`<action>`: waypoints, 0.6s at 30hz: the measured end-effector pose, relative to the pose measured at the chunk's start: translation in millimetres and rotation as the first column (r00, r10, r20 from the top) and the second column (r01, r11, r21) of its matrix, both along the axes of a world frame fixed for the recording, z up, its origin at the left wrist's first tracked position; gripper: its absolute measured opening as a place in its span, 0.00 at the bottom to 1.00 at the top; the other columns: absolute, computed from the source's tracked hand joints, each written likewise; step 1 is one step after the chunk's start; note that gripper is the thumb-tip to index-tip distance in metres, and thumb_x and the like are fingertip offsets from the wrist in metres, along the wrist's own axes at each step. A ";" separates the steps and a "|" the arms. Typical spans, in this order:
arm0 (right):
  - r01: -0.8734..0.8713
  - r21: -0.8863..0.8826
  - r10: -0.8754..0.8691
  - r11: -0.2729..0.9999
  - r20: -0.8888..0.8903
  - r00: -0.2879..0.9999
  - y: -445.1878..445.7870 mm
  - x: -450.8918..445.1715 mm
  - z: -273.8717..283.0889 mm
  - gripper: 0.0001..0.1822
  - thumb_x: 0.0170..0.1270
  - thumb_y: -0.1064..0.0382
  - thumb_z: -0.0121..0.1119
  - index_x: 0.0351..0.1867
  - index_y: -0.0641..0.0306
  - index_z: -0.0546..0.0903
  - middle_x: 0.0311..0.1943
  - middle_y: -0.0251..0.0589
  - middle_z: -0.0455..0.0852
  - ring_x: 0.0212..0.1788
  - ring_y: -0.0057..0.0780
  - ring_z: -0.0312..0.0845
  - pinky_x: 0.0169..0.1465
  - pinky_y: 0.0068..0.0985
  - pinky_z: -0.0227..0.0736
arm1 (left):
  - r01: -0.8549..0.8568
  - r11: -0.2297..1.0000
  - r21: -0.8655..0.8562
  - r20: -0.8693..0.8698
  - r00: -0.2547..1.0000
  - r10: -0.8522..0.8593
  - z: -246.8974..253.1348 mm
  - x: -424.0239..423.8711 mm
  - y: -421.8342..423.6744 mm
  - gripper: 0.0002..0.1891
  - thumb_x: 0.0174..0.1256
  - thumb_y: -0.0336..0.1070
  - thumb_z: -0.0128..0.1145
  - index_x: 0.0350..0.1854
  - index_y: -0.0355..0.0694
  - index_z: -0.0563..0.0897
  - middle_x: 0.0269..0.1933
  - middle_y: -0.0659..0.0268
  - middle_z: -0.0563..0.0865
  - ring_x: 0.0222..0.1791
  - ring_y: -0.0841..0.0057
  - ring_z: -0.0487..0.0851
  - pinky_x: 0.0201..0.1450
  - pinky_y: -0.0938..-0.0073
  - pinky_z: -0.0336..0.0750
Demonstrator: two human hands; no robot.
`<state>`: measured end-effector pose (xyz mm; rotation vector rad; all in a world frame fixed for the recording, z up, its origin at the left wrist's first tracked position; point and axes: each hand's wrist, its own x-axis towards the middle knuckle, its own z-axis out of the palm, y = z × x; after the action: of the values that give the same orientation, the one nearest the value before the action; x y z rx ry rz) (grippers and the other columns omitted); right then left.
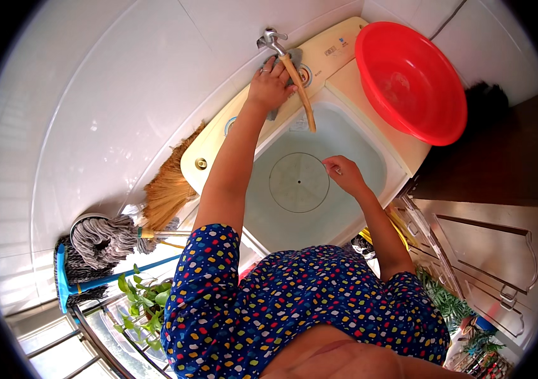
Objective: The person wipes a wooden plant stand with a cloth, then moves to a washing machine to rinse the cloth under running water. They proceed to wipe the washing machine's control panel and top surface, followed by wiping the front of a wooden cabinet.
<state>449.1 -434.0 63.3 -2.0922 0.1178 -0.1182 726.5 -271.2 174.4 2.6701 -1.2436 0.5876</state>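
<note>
My left hand [273,87] lies spread on a grey cloth [273,113], pressing it against the cream control panel [337,47] of a washing machine. A metal tap [273,40] on the wall carries a tan hose [300,90] that hangs down just right of this hand. Below is the open wash tub [269,227] with a round disc [299,182] at its bottom. My right hand [345,174] hovers over the tub, right of the disc, with its fingers curled. Whether it holds anything small cannot be told.
A red plastic basin [411,85] rests on the machine's right part. A straw broom [169,182], a string mop [103,239] and a blue-handled mop [117,279] stand at the left, above a potted plant [148,303]. Wooden cabinets [487,246] are at the right.
</note>
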 end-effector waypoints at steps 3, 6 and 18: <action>-0.081 -0.038 0.082 0.996 0.003 0.997 16.1 1.0 3.3 0.12 0.63 0.70 0.61 0.47 0.61 0.84 0.40 0.40 0.85 0.41 0.32 0.84 0.49 0.27 0.78 | -0.013 0.999 0.035 -0.023 1.000 0.014 -2.0 -10.3 0.4 0.33 0.68 0.56 0.57 0.72 0.51 0.69 0.78 0.68 0.62 0.77 0.56 0.60 0.74 0.51 0.62; -0.108 -0.014 0.109 0.994 0.055 0.993 23.8 10.6 11.9 0.12 0.62 0.71 0.61 0.47 0.62 0.85 0.39 0.40 0.85 0.39 0.32 0.84 0.47 0.27 0.78 | -0.102 0.994 0.026 0.097 0.990 0.099 -18.2 -24.0 2.4 0.31 0.69 0.53 0.57 0.72 0.51 0.70 0.78 0.70 0.63 0.77 0.57 0.60 0.74 0.50 0.61; 0.166 0.731 -0.030 0.662 -0.195 0.980 40.4 29.2 38.6 0.22 0.77 0.48 0.51 0.62 0.58 0.77 0.54 0.40 0.84 0.55 0.31 0.80 0.59 0.32 0.74 | 0.057 0.988 -0.144 0.130 0.991 -0.038 -56.5 -113.0 19.5 0.14 0.61 0.34 0.56 0.48 0.43 0.85 0.61 0.68 0.83 0.72 0.60 0.70 0.71 0.48 0.64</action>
<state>478.2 -393.6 101.9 -1.2516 0.3264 0.0442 613.5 -251.7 117.9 2.5088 -1.2390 0.8204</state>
